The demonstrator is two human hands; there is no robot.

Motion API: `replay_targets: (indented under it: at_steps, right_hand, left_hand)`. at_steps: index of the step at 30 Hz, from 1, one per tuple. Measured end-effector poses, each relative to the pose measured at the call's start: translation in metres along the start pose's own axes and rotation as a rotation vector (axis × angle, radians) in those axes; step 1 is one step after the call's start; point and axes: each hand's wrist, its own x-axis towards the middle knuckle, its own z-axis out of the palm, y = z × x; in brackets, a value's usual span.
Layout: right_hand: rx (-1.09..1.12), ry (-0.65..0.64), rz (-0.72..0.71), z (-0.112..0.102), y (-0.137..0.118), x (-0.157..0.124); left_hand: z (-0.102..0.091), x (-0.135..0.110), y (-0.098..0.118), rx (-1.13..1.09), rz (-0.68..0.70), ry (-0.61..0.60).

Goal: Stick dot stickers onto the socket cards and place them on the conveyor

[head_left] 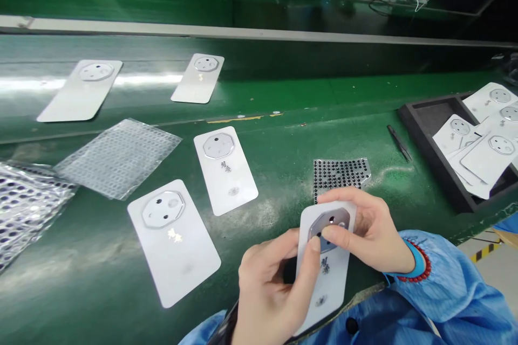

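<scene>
While the left hand (273, 283) grasps the white panel (334, 285) by its left edge, thumb slanting up onto the face, the right hand (370, 232) clasps the upper right, its thumb nearly meeting the other. Held between them, it points its octagonal inset (322, 218) away from the body, long axis running back bodyward, printed face up; just beyond the grip, a black-dotted sheet (342, 170).
</scene>
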Motion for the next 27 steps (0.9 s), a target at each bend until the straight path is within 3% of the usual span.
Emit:
replay_targets:
  at_steps: [3, 6, 17, 23, 27]
  right_hand:
    - [0.03, -0.005, 0.0, -0.003, -0.002, 0.002]
    - [0.063, -0.001, -0.023, -0.004, -0.003, 0.003]
    - [0.134, -0.025, -0.014, -0.002, -0.002, 0.002]
    - [0.128, -0.016, 0.075, -0.005, 0.001, 0.002]
    - [0.117, -0.027, 0.109, -0.007, 0.001, 0.001]
  left_hand:
    - [-0.004, -0.001, 0.0, -0.2, -0.225, -0.075]
    - [-0.005, -0.002, -0.002, -0.359, -0.328, -0.077]
    - [-0.003, -0.002, -0.009, -0.427, -0.386, -0.064]
    - [-0.004, 0.001, -0.015, -0.547, -0.491, -0.071]
    - [-0.003, 0.004, -0.012, -0.557, -0.492, -0.071]
